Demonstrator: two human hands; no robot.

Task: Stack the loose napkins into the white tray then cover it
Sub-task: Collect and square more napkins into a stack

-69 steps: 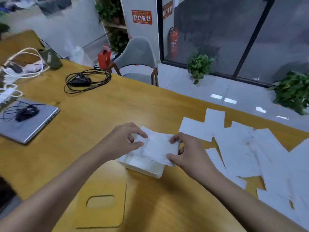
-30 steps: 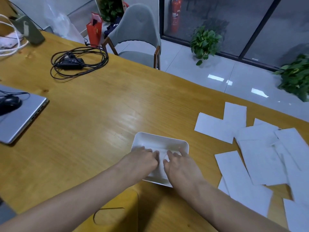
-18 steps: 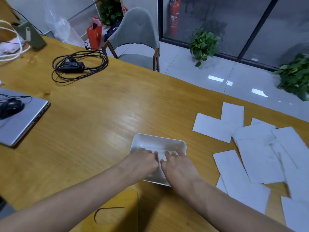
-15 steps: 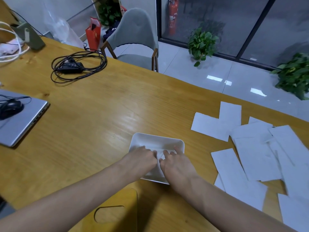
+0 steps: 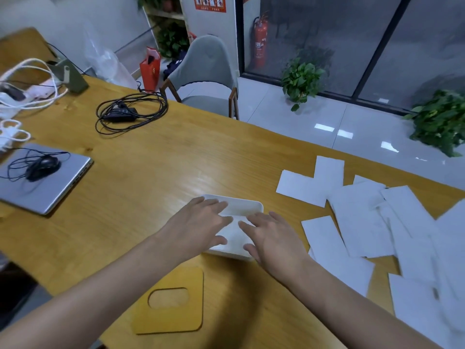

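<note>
White tray [image 5: 247, 205] lies beneath the left hand [image 5: 198, 225] and right hand [image 5: 273, 239], both spread flat over it.

No text was legible. Red sign [image 5: 210, 3] on the pillar [image 5: 208, 26] had white marks, too blurred to read. Fire extinguisher [image 5: 260, 42] markings were unreadable too.
</note>
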